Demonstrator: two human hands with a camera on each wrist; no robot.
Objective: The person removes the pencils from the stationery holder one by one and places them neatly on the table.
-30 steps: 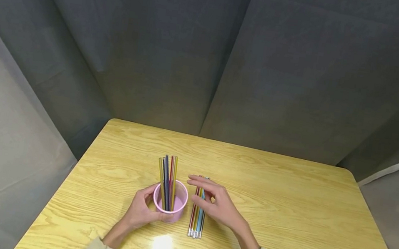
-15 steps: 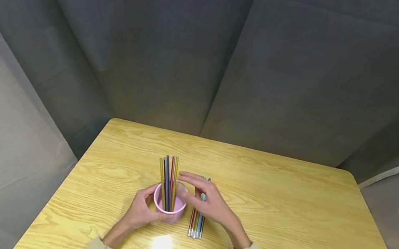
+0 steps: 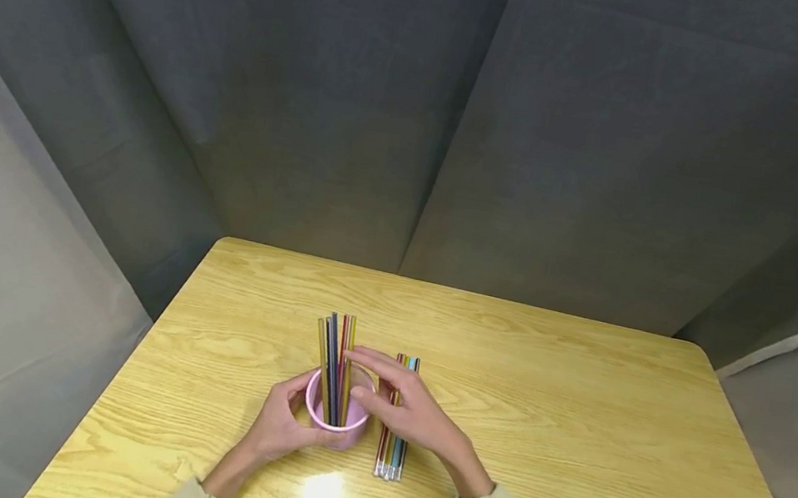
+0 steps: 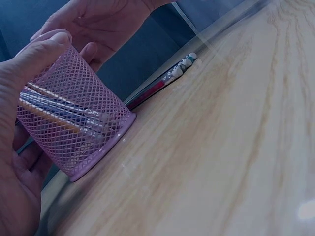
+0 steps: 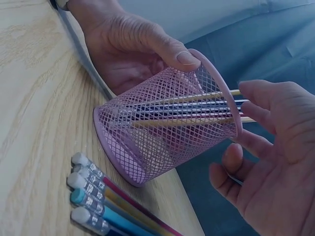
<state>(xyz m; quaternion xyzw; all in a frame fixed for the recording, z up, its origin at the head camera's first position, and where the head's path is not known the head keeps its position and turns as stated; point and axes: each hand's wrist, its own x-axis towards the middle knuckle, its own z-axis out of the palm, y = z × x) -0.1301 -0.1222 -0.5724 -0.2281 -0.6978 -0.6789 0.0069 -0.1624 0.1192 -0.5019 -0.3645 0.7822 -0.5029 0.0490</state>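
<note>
— Pink mesh cup [image 3: 337, 412]: where is it?
— Near the table's [image 3: 575, 407] front edge, upright; the left hand [image 3: 281, 423] curls round its wall.
— What changed?
— The right hand [image 3: 415, 415] slid left off the loose pencils [image 3: 393, 442] to the cup's pencils [image 3: 335, 358]. Its fingers are spread, gripping nothing; a pick from the cup looks likelier.
— And their axes?
— Cup pencils stand near-vertical; the loose ones lie front-to-back, erasers toward the front edge.

No writing, label, brand or number can be read in any view. The pencils [image 3: 396, 417] and the pink mesh cup [image 3: 338, 409] show no legible print.
</note>
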